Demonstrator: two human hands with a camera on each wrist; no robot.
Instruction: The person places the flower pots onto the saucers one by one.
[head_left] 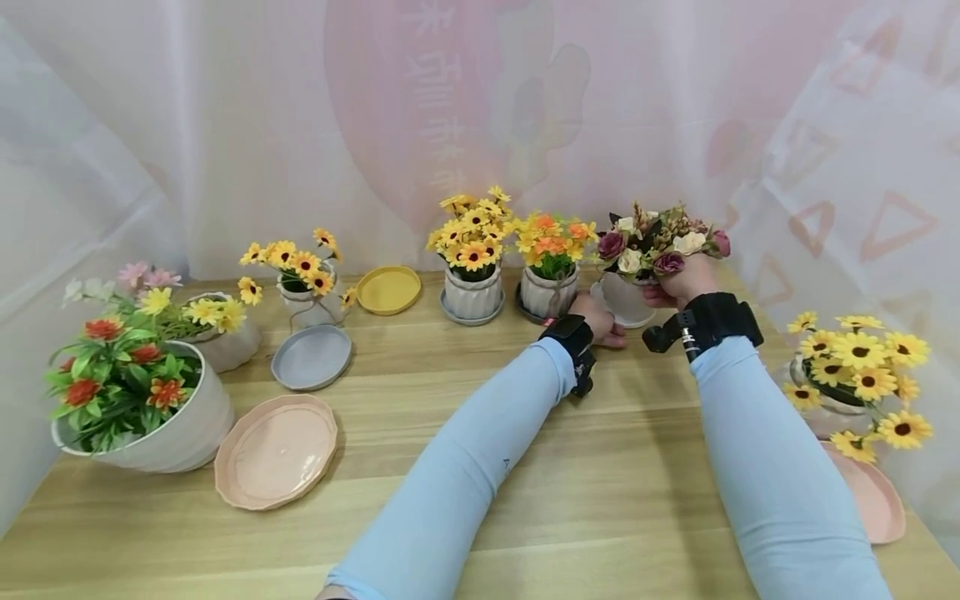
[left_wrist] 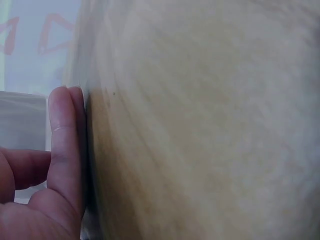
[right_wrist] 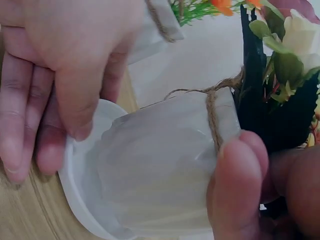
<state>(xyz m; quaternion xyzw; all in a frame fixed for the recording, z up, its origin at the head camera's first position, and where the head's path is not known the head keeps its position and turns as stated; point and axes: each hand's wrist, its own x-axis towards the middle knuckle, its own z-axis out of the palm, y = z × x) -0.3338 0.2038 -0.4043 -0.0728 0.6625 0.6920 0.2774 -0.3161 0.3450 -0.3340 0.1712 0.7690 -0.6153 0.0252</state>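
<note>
My right hand (head_left: 690, 285) grips a white ribbed flower pot (right_wrist: 155, 165) near its twine-tied rim. Maroon and cream artificial roses (head_left: 663, 242) fill this pot. In the right wrist view the pot leans over, its base at a white saucer (right_wrist: 75, 192); whether it bears fully on the saucer I cannot tell. My left hand (head_left: 597, 318) pinches the saucer's edge, thumb over the rim and fingers along the outside, low on the wooden table. The left wrist view shows its fingers (left_wrist: 65, 145) close to the tabletop, with the saucer barely visible.
Left of the hands, pots of orange-yellow flowers (head_left: 550, 287) and yellow flowers (head_left: 472, 292) stand on saucers. A yellow saucer (head_left: 388, 290), a grey saucer (head_left: 312, 357) and a pink saucer (head_left: 277, 454) lie farther left, beside several potted plants. Another yellow-flowered pot (head_left: 836, 417) stands at right.
</note>
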